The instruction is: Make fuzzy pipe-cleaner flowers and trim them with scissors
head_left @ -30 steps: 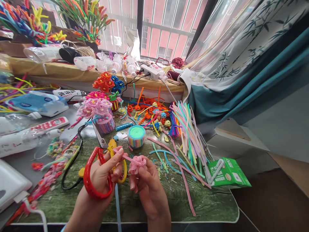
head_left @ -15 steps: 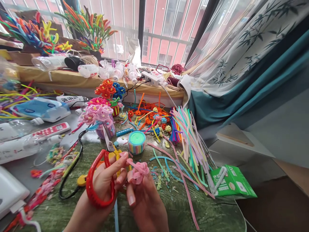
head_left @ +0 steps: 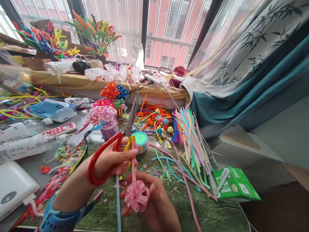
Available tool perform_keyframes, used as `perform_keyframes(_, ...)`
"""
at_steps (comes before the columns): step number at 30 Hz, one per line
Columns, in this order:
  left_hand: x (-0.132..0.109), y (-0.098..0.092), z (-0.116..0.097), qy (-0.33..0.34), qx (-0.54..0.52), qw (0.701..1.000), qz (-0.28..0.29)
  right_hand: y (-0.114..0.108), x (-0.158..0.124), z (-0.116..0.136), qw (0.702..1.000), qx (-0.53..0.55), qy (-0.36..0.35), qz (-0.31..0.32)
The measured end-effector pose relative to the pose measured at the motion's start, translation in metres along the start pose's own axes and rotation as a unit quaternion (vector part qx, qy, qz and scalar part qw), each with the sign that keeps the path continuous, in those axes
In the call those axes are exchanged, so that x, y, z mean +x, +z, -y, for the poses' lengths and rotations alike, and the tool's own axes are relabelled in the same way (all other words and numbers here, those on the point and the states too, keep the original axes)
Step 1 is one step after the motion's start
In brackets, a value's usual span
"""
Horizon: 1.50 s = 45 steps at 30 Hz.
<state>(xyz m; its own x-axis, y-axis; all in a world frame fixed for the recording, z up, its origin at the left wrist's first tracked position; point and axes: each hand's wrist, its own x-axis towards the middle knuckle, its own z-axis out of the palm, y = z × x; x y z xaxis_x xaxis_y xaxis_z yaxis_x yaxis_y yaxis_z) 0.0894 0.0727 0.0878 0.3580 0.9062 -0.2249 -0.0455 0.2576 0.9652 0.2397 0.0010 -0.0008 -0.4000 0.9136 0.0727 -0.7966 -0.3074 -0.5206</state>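
Pink flower [head_left: 137, 197] — far side hidden

Looped pink flower [head_left: 137, 197], stem [head_left: 133, 166] up, tilted red-handled scissors [head_left: 129, 128]

Daylight fills a dark-framed window [head_left: 144, 38], with a railing [head_left: 173, 43] and pink building [head_left: 156, 53] outside. White bamboo-print and teal curtains [head_left: 217, 111] hang right; a tan-draped windowsill [head_left: 79, 82] backs the green wood-grain bench [head_left: 212, 216].
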Motion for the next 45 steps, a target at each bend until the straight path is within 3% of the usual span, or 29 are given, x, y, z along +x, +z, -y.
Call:
perform_keyframes(4, 0.011, 0.000, 0.003, 0.006, 0.012, 0.998, 0.065, 0.009, 0.000, 0.006, 0.999, -0.017, 0.019, 0.023)
perform_keyframes(7, 0.017, -0.003, 0.006, 0.017, 0.021, 0.997, 0.078, 0.009, -0.002, 0.007, 1.000, -0.003, -0.003, 0.023)
perform_keyframes(13, 0.022, -0.003, 0.011, 0.025, 0.031, 0.993, 0.107, 0.007, -0.005, 0.017, 0.998, -0.052, 0.033, 0.015)
perform_keyframes(21, 0.028, 0.004, 0.014, 0.040, 0.058, 0.994, 0.085, -0.001, -0.009, 0.025, 0.987, -0.134, 0.016, -0.092)
perform_keyframes(28, 0.030, 0.004, 0.020, 0.020, 0.057, 0.996, 0.070, -0.001, -0.006, 0.017, 0.981, -0.153, 0.032, -0.120)
perform_keyframes(34, 0.030, 0.005, 0.019, -0.001, 0.041, 0.998, 0.057, 0.001, 0.002, 0.008, 0.988, -0.120, 0.046, -0.082)
perform_keyframes(39, 0.029, 0.004, 0.021, -0.017, 0.024, 0.996, 0.080, -0.002, 0.008, -0.002, 0.994, -0.084, 0.032, -0.067)
perform_keyframes(45, 0.031, 0.003, 0.018, 0.008, 0.041, 0.997, 0.065, 0.004, 0.011, -0.006, 0.996, -0.051, 0.043, -0.062)
